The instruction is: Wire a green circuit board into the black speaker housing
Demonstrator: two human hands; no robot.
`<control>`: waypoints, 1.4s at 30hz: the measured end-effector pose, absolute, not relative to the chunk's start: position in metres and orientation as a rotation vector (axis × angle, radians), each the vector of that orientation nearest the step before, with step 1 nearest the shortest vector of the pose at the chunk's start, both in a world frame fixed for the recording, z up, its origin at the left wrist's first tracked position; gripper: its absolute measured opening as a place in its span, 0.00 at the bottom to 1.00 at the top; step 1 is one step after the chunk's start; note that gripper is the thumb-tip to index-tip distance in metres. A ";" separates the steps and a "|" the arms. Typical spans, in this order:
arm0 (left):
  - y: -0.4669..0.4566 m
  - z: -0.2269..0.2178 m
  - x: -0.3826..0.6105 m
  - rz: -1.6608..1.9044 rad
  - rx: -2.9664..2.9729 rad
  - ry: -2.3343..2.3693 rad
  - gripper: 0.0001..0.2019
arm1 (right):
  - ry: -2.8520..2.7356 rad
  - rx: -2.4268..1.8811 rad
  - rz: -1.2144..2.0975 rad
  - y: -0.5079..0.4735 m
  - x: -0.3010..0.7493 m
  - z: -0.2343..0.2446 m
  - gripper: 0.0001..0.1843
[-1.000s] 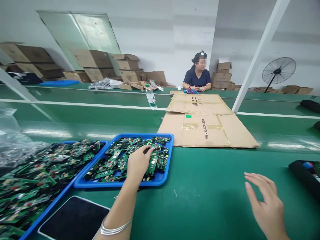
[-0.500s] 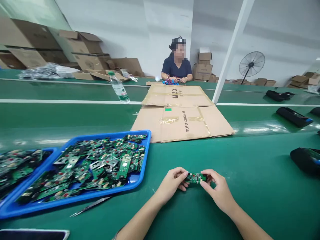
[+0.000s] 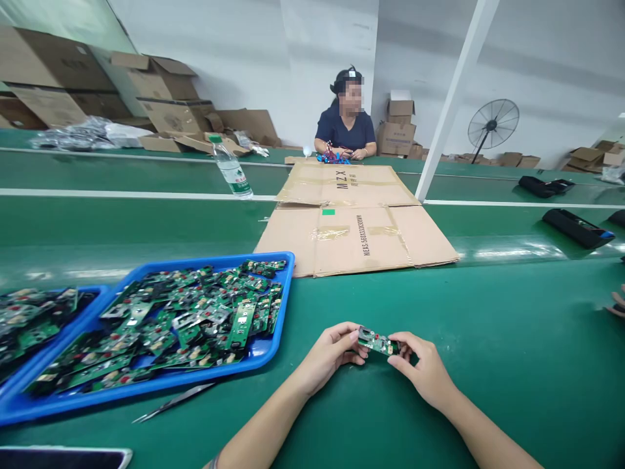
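Green matted worktop [image 3: 488, 365] runs wide across a plain white workroom. Near its front edge, left hand [image 3: 328, 355] and right hand [image 3: 424, 369] pinch a small green printed circuit board [image 3: 377, 341] by its two short ends, fingers curled shut, the board lifted just off the mat. Likely light, stiff, fragile at the solder side; edge grip seems safest. Blue plastic tray [image 3: 273, 352] heaped with similar boards sits toward the left edge, steel tweezers [image 3: 173, 403] before it.

We count two blue trays [image 3: 273, 345] of circuit boards and one board [image 3: 377, 341] in hand. One water bottle [image 3: 232, 170], one fan [image 3: 493, 124], one pair of tweezers [image 3: 172, 403].
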State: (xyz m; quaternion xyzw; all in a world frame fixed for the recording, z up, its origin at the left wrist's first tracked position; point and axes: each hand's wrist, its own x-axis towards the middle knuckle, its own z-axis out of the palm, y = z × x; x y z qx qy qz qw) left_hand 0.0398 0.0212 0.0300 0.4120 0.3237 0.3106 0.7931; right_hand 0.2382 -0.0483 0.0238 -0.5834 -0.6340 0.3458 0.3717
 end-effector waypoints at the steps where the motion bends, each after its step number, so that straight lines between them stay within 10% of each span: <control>1: 0.021 0.030 0.040 0.669 0.884 0.692 0.15 | -1.619 -1.483 0.927 -0.048 0.239 0.023 0.15; 15: 0.011 0.028 0.050 0.717 1.002 0.630 0.17 | -1.383 -1.254 1.568 -0.054 0.218 0.019 0.26; 30: -0.002 0.027 0.053 0.879 1.714 0.804 0.12 | -1.664 -1.316 0.111 -0.063 0.218 0.038 0.07; 42: 0.000 0.016 0.055 1.132 2.284 0.699 0.13 | -1.554 -1.368 0.536 -0.061 0.223 0.040 0.05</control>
